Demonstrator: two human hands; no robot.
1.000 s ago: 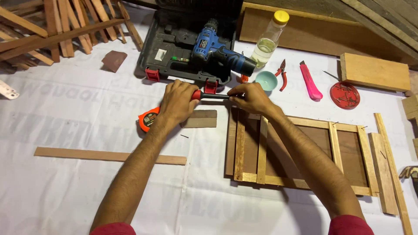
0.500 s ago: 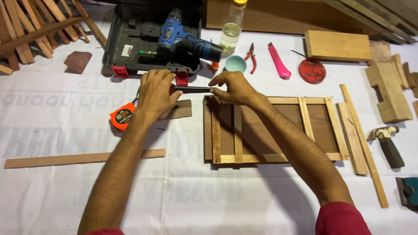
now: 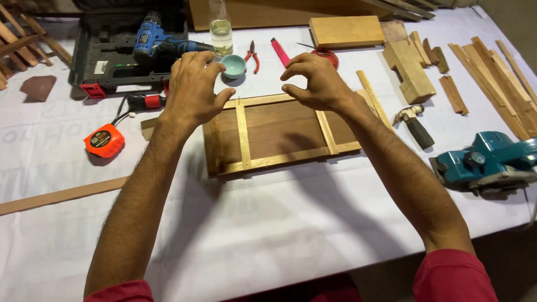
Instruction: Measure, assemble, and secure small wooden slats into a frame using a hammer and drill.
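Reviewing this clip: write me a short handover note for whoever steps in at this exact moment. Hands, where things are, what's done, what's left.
Left hand: open, fingers curled, nothing in its grip, raised over the left end of the wooden frame.
Right hand: likewise empty, over the frame's right part.
Frame lies flat on the white sheet, slats in place across the panel.
Tape measure sits left of the frame; drill in its case behind; hammer and electric planer to the right.
Done: frame looks assembled. Left: cannot tell from this view.
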